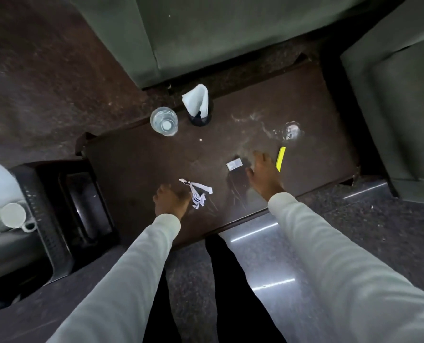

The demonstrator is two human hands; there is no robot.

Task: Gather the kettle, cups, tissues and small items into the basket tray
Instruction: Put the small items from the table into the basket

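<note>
Left hand spread open, flat over the bench, just beside torn paper scraps | right hand open, empty, between small white card and yellow stick | clear cup and tissue holder at far edge | basket tray left of bench

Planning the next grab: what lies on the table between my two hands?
In the head view, shredded paper scraps lie beside the left hand; a small white card sits near the right hand.

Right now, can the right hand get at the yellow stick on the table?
Probably yes: the right hand hovers open just beside the yellow stick, with bare table and nothing between them.
</note>
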